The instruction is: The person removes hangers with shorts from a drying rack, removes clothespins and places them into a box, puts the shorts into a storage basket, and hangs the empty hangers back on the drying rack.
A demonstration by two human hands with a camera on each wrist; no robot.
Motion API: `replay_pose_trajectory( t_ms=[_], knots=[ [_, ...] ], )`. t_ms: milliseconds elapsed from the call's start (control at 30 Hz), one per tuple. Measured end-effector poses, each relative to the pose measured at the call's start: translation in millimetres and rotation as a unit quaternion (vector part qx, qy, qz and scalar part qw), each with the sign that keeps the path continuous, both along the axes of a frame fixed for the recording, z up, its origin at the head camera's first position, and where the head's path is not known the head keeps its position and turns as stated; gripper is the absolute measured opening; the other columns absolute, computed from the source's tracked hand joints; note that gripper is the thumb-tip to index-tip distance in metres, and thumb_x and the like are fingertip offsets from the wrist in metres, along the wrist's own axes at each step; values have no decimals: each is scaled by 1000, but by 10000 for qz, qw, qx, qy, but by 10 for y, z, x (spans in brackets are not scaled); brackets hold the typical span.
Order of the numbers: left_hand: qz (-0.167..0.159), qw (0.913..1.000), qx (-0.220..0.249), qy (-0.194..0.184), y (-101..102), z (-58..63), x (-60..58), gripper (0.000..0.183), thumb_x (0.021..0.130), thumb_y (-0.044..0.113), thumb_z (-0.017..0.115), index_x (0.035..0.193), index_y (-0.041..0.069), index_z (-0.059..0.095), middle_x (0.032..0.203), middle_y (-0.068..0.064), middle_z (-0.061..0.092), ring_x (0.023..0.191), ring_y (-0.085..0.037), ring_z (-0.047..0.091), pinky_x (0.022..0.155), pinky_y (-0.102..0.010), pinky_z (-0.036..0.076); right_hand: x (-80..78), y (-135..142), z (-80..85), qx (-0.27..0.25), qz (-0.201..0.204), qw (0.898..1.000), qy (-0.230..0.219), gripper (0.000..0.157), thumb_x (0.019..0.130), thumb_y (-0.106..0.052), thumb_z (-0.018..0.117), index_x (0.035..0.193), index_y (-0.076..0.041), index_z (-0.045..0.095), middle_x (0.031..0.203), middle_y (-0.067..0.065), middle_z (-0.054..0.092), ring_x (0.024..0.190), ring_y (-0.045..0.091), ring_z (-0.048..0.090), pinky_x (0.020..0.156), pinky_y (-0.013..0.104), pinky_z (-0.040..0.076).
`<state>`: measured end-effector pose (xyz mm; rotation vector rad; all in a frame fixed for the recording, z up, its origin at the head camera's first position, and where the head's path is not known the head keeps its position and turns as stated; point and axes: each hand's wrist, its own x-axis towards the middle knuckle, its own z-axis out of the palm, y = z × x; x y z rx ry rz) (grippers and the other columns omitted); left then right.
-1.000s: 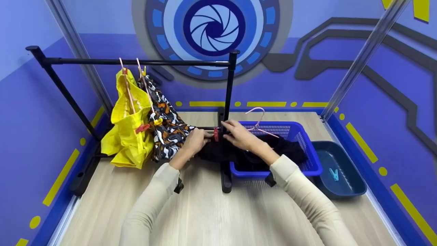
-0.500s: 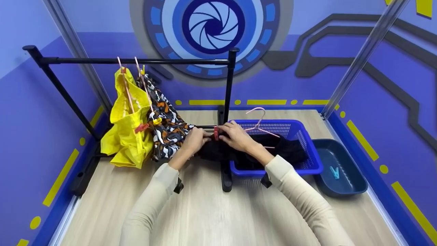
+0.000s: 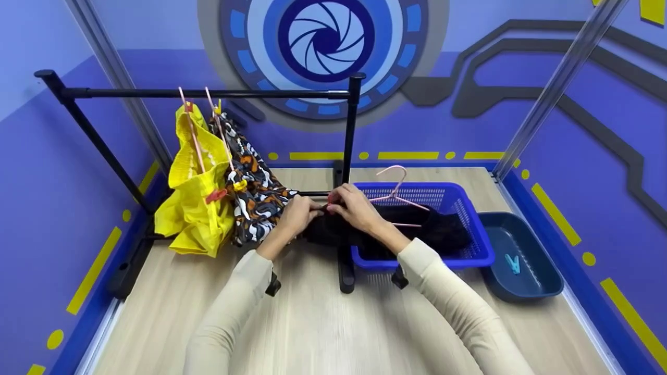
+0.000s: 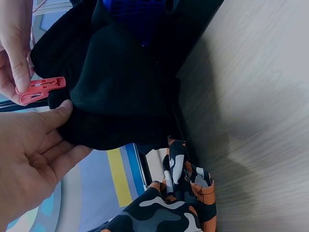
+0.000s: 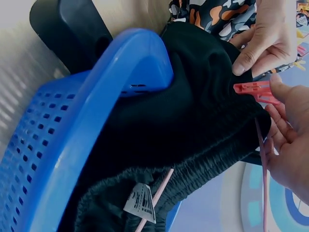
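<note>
A black garment with an elastic waistband (image 5: 207,130) lies partly in the blue basket (image 3: 482,245), stretched left past the rack post. My left hand (image 3: 297,213) pinches its edge between thumb and fingers, plain in the left wrist view. My right hand (image 3: 358,208) pinches a red clothespin (image 4: 42,89) at that waistband edge; whether it bites the cloth cannot be told. A pink hanger (image 3: 394,194) runs into the waistband, its hook standing above the basket. In the right wrist view a white label (image 5: 141,202) shows at the waistband.
A black rack (image 3: 260,94) bears a yellow garment (image 3: 195,224) and a camouflage-patterned garment (image 3: 255,208), both clipped on pink hangers. Right of the basket stands a dark blue tray (image 3: 553,284) with a turquoise clothespin (image 3: 513,264). One rack foot (image 3: 346,276) stands beside the basket.
My right hand has shifted left from the rack post to the red clothespin and now pinches it. The left hand has stayed nearly still. More of the pink hanger shows in the basket.
</note>
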<state>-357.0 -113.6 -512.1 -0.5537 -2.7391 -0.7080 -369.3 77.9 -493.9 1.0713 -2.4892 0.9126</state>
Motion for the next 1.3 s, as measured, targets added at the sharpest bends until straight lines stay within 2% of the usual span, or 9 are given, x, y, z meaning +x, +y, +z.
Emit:
replay_pose_trajectory(
  t_ms=[133,233,433,600,733,933,1133,1300],
  knots=[
    [24,9999,-72,88,12,0,9,5,81,18,74,83,17,78,84,-2,74,79,-22,69,71,-40,53,5,-27,-52,-546,110,9982,-201,14,87,-8,67,97,0,62,86,7,65,81,19,62,78,34,48],
    [53,9998,-123,129,22,4,10,6,81,19,73,84,17,78,85,-3,74,79,-23,70,71,-40,53,5,-29,-86,-761,60,9970,-142,14,87,-6,66,98,1,62,81,6,67,76,17,64,77,34,49],
    [74,9998,-147,144,36,15,0,7,81,18,73,86,19,78,86,-5,74,82,-26,69,72,-43,53,12,-13,-107,-763,-113,9970,56,14,87,-9,67,98,-4,61,78,1,68,77,14,64,81,38,44],
    [32,9999,-101,106,47,26,4,7,82,18,73,86,19,78,86,-6,73,82,-27,69,70,-44,52,16,-3,-108,-778,-247,9966,146,13,86,-11,67,97,-7,61,75,0,69,78,13,63,76,39,43],
    [34,9999,-88,51,51,21,10,7,82,18,73,86,20,78,87,-6,73,83,-27,69,70,-43,53,22,5,-108,-830,-287,9960,184,13,85,-10,68,96,-6,63,76,0,69,78,14,64,75,37,46],
    [32,9999,-61,76,56,19,25,9,80,17,74,88,20,78,89,-8,73,84,-27,69,71,-44,53,42,12,-80,-1237,-218,9916,-324,10,85,-6,68,94,-3,64,80,5,70,81,16,65,79,35,48],
    [42,9999,-17,110,65,22,23,5,79,16,75,83,18,77,86,-10,73,81,-28,69,70,-44,52,45,-1,-42,-1974,-95,9746,-1058,6,85,-3,66,89,1,64,74,13,71,72,26,68,74,29,48],
    [90,9999,-56,96,65,18,24,4,80,18,75,82,20,77,87,-10,73,82,-29,69,70,-44,52,42,-12,-53,-2458,38,9623,-1167,7,84,0,65,88,6,63,72,21,69,69,36,67,69,40,51]
  ],
)
